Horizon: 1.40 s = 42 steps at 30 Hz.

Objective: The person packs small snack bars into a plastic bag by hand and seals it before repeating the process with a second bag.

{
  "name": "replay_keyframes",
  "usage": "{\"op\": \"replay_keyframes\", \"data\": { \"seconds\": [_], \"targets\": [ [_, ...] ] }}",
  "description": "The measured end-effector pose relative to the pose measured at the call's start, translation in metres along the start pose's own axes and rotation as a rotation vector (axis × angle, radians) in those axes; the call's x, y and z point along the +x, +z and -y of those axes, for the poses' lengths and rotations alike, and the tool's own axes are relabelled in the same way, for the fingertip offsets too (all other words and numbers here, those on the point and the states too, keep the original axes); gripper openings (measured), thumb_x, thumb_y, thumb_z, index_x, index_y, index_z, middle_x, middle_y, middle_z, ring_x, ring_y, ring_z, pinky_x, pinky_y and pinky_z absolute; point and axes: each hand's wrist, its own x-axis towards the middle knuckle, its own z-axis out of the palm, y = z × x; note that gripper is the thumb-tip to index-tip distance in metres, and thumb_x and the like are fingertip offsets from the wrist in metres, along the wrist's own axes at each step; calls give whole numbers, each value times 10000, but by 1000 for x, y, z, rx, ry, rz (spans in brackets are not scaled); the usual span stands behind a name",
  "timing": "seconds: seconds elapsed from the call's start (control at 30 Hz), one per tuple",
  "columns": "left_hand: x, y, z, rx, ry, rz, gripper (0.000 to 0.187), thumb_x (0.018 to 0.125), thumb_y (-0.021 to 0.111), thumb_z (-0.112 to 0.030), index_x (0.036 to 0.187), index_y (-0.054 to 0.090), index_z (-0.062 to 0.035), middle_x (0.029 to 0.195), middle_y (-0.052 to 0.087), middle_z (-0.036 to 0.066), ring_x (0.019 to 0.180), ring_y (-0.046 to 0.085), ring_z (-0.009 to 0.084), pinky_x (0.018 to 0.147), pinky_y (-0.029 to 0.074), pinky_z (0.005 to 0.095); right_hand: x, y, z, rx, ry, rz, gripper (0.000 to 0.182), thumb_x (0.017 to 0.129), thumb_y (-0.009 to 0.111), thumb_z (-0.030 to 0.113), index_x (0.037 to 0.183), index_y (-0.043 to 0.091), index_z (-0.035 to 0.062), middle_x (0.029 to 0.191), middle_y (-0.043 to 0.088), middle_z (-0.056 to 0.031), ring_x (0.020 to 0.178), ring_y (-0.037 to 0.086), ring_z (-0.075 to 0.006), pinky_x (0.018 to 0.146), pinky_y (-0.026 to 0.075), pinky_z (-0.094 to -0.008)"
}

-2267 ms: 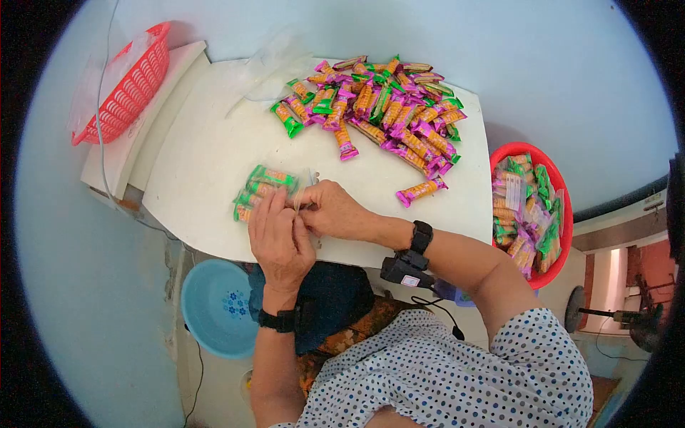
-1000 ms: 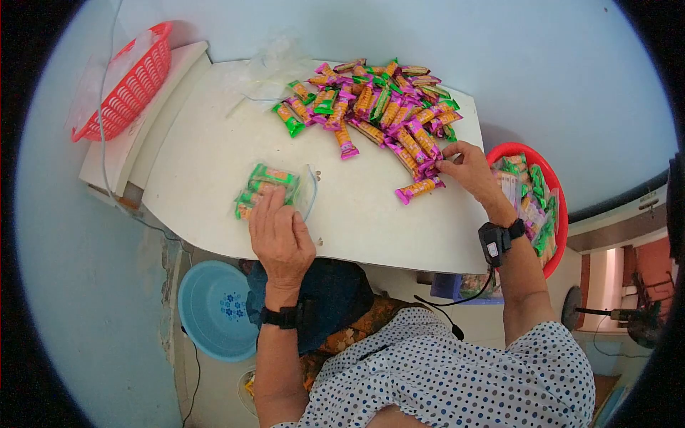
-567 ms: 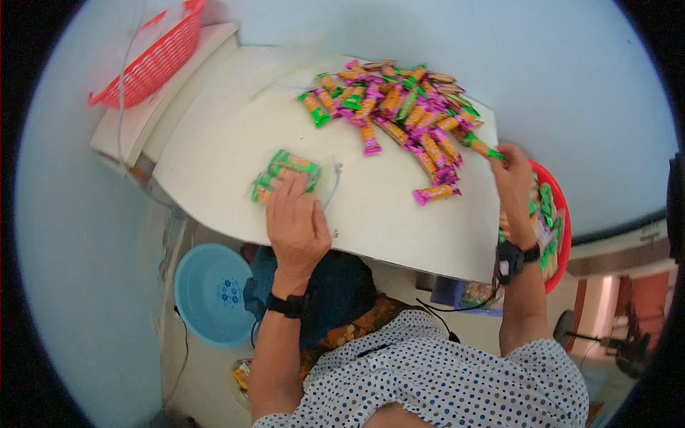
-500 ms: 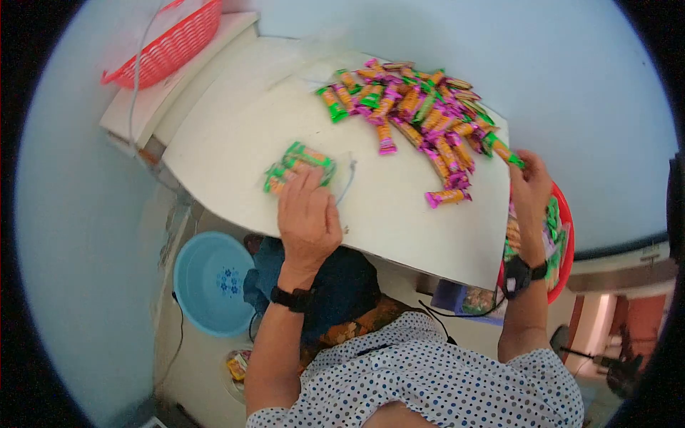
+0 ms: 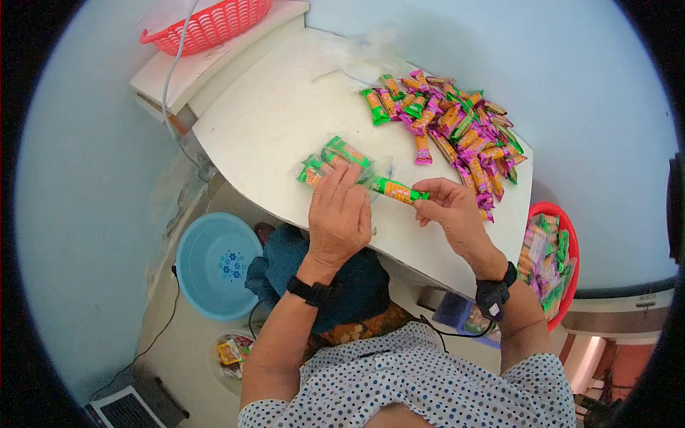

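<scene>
A clear plastic bag (image 5: 385,168) with several green-wrapped snack packets (image 5: 346,151) inside lies near the table's front edge. My left hand (image 5: 340,214) is closed on the bag, its fingers lying together over the near side and covering part of the packets. Between thumb and fingers, my right hand (image 5: 457,217) pinches one end of a green-wrapped snack packet (image 5: 394,190). The other end of that packet points left and overlaps the bag's open side. Behind the right hand spreads a heap of purple- and green-wrapped snack packets (image 5: 467,135).
The white table (image 5: 257,143) meets the wall at the back. More clear bags (image 5: 364,57) lie there. A red basket (image 5: 571,235) of filled bags stands at the right, a pink basket (image 5: 228,25) on a ledge back left. Below left sits a blue basin (image 5: 203,285).
My right hand has come from the table's right edge to the bag, bringing a green-wrapped snack packet. My left hand stays on the bag. The view has shifted slightly.
</scene>
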Motion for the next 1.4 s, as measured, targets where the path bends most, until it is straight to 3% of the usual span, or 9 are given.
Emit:
{"op": "replay_keyframes", "data": {
  "seconds": [0.4,0.6,0.8,1.1,1.23,1.4],
  "targets": [
    [0,-1,3,-39,15,-18,136,837,608,-58,938,566,22,1206,614,226,1179,568,395,1035,427,517,30,48,-16,50,34,13,260,849,728,56,1086,656,-25,740,647,-23,556,562,-62,473,434,-206],
    [-1,-2,2,-63,22,-4,117,849,594,-56,936,566,17,1213,603,221,1195,557,394,1041,423,520,35,61,-6,-62,-17,53,181,862,667,31,1034,685,-19,722,645,-18,524,536,-51,449,407,-207],
    [2,-3,2,-65,38,17,111,856,593,-72,924,556,9,1221,601,209,1216,545,392,1059,403,525,52,63,-18,-91,-44,86,235,861,595,-9,1070,701,-10,716,644,-7,547,532,-43,461,407,-208],
    [2,-3,-1,-41,-13,58,111,853,595,-36,956,570,-1,1261,598,214,1228,540,419,1075,373,545,51,67,-17,6,-5,102,227,879,581,6,1052,729,4,698,619,22,560,510,-31,472,402,-210],
    [2,-1,-1,-27,-8,36,118,842,606,-42,947,571,1,1238,603,221,1190,561,411,1046,397,534,59,60,-18,-468,-201,54,154,835,635,71,923,742,4,690,696,-76,573,595,-106,540,479,-287],
    [3,-2,-1,-22,-15,34,123,833,610,-36,943,572,1,1222,605,231,1170,570,404,1033,404,527,67,39,11,-575,-303,-103,140,803,627,91,835,741,16,703,703,-129,595,649,-165,588,516,-311]
  ]
}}
